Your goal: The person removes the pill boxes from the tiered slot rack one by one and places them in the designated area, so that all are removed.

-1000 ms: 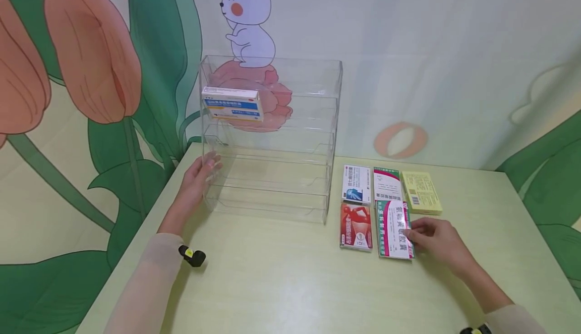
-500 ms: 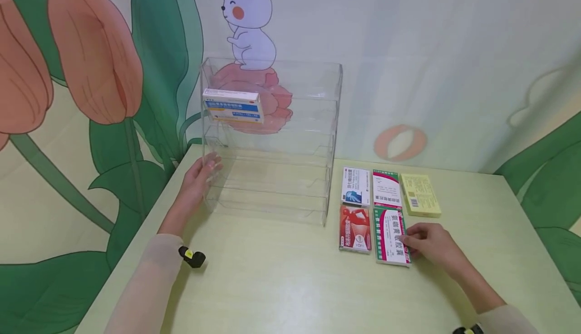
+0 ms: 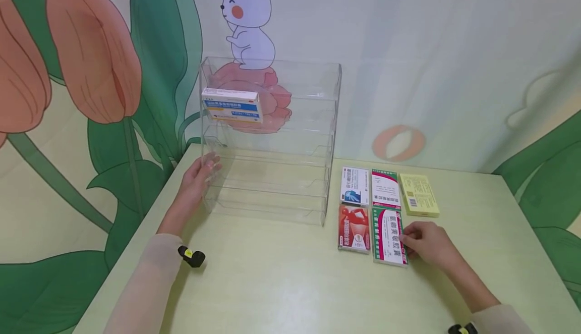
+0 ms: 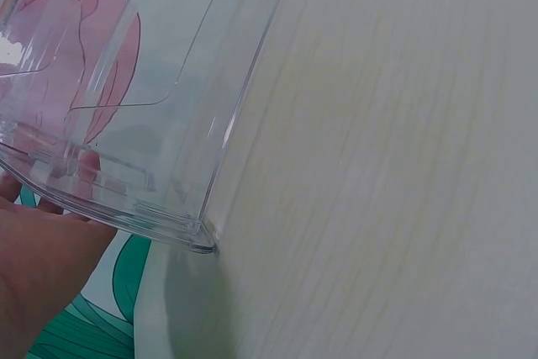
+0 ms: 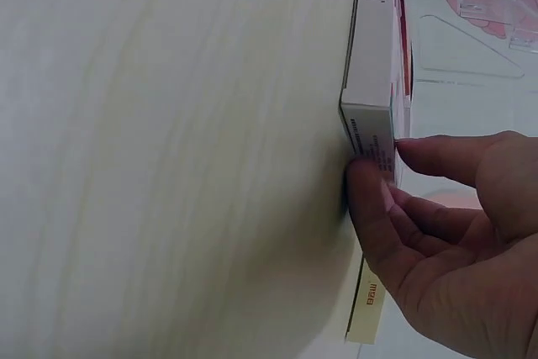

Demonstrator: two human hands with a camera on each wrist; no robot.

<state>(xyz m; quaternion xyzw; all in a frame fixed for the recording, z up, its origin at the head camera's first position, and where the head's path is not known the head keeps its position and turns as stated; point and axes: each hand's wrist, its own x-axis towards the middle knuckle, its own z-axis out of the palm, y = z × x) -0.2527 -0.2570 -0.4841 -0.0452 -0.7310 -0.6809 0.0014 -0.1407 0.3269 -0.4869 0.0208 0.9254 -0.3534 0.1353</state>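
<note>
A clear acrylic rack [image 3: 268, 187] with several tiers stands against the back wall. My left hand [image 3: 195, 177] grips its left side panel low down; in the left wrist view, fingers of the left hand [image 4: 42, 266] show partly through the plastic. My right hand [image 3: 428, 243] pinches the right edge of a green, white and magenta medicine box [image 3: 389, 237], lying flat on the table. In the right wrist view, the thumb and index finger of the right hand [image 5: 454, 250] meet at the end of the white-sided medicine box [image 5: 371, 56].
A red medicine box [image 3: 354, 228] lies left of the held one. Behind them are a white-and-blue box [image 3: 355, 185], another green-and-magenta box [image 3: 386, 188] and a yellow box [image 3: 419, 195]. A blue-and-white box [image 3: 232, 106] sits at the rack's upper left.
My right hand has drawn the green, white and magenta medicine box slightly toward me and to the left, clear of the box behind it. My left hand stays on the rack.
</note>
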